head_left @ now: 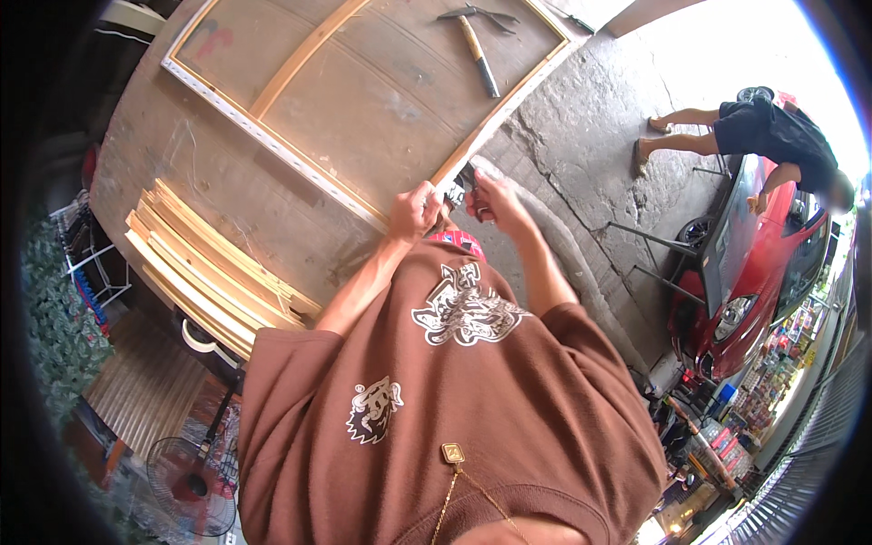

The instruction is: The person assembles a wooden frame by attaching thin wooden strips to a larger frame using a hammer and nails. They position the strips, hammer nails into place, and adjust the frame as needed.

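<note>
A rectangular wooden frame [304, 56] with a crossbar lies on the table, a pale strip along its left edge. At its near corner, my left hand [414, 211] is closed around the wood, hiding the corner itself. My right hand [491, 202] is closed just to the right, gripping something dark that the fingers mostly cover. A small black and silver piece [456, 192] shows between the two hands; I cannot tell what it is. Inside the frame's far part lie a hammer [477, 54] and dark-handled pliers [493, 16].
Several wooden strips [204, 259] are stacked on the left of the brown table [154, 145]. A standing fan [193, 486] is at lower left. Beyond the cracked concrete floor [581, 154], a person [772, 132] bends beside a red car [795, 236]. Metal legs [649, 238] jut out there.
</note>
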`<action>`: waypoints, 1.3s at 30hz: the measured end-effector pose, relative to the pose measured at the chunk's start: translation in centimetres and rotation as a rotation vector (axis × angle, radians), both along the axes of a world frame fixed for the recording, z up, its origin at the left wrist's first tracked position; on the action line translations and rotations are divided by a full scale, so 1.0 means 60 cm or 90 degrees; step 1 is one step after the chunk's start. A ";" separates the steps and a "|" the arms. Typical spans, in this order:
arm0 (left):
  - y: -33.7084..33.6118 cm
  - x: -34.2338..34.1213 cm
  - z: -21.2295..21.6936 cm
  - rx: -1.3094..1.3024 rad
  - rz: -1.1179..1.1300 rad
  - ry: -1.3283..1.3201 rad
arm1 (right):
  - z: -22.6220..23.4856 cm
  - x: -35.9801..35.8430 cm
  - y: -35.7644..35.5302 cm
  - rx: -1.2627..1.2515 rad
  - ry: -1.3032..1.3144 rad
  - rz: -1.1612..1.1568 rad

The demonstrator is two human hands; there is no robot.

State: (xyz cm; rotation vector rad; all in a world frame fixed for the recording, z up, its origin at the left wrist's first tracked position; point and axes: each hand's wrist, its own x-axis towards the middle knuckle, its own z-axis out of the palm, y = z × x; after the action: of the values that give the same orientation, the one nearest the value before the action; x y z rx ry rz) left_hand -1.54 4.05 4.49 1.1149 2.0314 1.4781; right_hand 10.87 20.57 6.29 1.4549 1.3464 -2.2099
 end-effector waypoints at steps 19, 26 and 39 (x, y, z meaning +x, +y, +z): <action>-0.001 0.002 0.000 0.024 -0.052 0.129 | 0.063 -0.050 0.076 0.672 -0.311 0.260; -0.004 0.010 -0.003 0.018 -0.146 0.251 | 0.093 -0.072 0.037 0.831 -0.249 0.360; -0.008 0.005 0.005 -0.009 -0.188 0.256 | 0.132 -0.101 0.013 0.846 -0.314 0.558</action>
State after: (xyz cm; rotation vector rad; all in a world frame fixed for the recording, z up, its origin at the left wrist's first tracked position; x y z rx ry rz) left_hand -1.22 3.56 4.79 1.7342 2.0010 1.1594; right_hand 4.79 21.35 14.19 1.0476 2.6107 -0.2621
